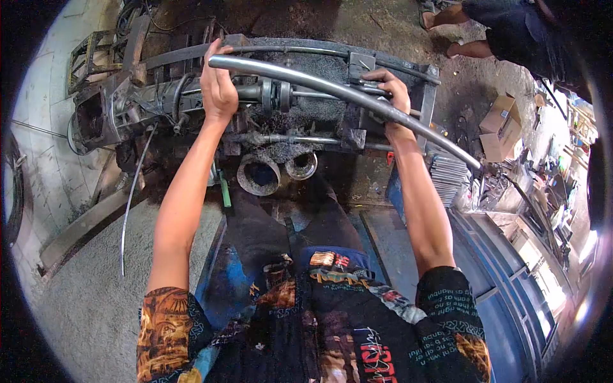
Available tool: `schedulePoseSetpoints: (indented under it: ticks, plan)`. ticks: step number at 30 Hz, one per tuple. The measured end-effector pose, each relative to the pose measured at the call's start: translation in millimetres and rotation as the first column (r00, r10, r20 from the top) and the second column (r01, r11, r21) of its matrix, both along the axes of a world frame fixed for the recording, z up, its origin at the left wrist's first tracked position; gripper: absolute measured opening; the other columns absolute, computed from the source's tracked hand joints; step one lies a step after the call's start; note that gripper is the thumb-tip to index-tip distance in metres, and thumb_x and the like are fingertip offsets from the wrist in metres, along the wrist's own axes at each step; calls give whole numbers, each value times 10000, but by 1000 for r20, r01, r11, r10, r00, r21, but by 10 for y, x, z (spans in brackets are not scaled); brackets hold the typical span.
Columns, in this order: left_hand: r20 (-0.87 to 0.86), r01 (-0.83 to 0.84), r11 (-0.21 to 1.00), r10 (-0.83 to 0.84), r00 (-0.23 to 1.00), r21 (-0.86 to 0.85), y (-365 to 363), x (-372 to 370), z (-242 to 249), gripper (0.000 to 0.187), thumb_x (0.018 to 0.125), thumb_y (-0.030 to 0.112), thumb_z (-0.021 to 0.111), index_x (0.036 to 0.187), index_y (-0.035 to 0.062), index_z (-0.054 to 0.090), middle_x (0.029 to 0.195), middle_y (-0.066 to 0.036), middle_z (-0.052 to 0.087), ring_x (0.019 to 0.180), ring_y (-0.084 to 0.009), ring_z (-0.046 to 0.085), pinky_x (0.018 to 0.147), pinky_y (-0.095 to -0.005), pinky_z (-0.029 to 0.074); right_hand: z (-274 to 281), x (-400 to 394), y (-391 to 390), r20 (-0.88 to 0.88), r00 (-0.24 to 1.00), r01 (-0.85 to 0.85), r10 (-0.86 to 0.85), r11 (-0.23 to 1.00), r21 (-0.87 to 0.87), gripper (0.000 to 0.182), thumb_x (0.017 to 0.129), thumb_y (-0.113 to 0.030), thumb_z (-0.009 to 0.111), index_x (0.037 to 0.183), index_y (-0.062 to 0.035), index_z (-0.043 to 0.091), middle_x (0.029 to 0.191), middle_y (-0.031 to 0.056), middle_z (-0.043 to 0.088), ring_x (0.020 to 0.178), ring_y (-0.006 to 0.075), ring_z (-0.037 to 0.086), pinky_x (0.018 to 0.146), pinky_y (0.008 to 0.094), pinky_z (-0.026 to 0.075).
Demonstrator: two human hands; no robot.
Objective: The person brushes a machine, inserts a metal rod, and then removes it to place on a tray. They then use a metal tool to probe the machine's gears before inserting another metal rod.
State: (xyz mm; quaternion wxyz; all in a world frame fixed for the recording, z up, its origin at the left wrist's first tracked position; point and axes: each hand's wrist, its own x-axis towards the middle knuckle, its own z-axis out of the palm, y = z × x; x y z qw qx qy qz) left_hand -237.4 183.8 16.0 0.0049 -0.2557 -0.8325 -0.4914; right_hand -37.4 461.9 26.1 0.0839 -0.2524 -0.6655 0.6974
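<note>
A long, slightly curved-looking metal tube (319, 84) slants across the view, above a greasy machine. My left hand (219, 86) is upright at the tube's left end, its fingers stretched out; the tube end overlaps them. My right hand (394, 97) is farther along, with the tube crossing its palm and its fingers bent beyond it. The right thumb is mostly hidden. Beneath the tube, the machine shows a shaft with a dark round coupling (276, 96) and a rail (287, 139) along the near side.
Metal shavings (306, 118) cover the machine bed. Two round metal rings or pipe ends (258, 175) stand at its near side. A thin rod (133, 204) leans at left. A cardboard box (501, 127) and scrap lie right. Another person's legs (469, 48) show at upper right.
</note>
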Motion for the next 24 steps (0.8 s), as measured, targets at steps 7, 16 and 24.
schedulePoseSetpoints:
  ticks: [7,16,24]
  plan:
    - [19,-26,993,28,999,-119,-5,-21,29,566,1011,383,296,1362,-40,433,1290,-258,546,1215,-423,504,1025,-428,390,56,18,-53,-33,997,69,-65,988,138,397,832,-216,416,885,61,696,952,157,701,914,218,621,895,287,434]
    - [-114,-38,980,15,993,-195,-185,410,390,440,949,252,543,1278,-36,494,1260,-242,528,1211,-397,484,1028,-428,380,79,544,-481,-49,873,451,-485,765,460,242,921,-152,583,1089,17,624,1001,184,674,954,298,641,881,374,478]
    - [-299,-318,819,188,935,-478,-1314,1948,508,237,905,193,607,1045,8,558,958,-170,573,894,-355,591,774,-461,480,-193,2001,-984,342,784,271,-518,781,562,239,839,-146,616,1022,1,662,984,205,659,944,353,647,845,426,502]
